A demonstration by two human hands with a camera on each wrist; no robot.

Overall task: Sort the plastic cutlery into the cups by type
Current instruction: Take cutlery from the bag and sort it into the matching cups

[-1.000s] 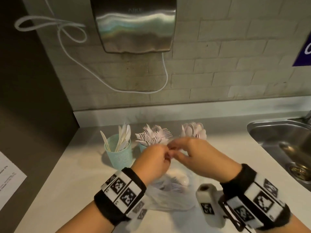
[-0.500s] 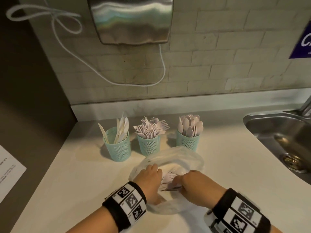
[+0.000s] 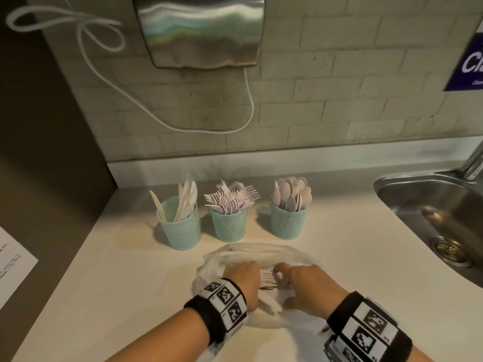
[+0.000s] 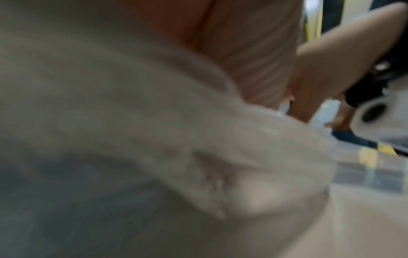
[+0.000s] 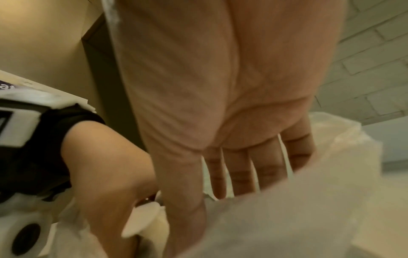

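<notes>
Reaching into bag (image 3: 261,250): both hands (grip unclear); 3 cups (image 3: 227,227) hold sorted cutlery.

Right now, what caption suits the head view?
Both hands dig in a clear plastic bag before three teal mesh cups of sorted white cutlery.

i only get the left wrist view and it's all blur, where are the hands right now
Observer: The left hand and right hand are both down in a clear plastic bag on the counter.
Operator: any cutlery in there
Observer: Yes, white fork tines show between the hands.
Operator: which cup has forks
Observer: The middle cup. The left cup holds knives and the right cup holds spoons.
</notes>
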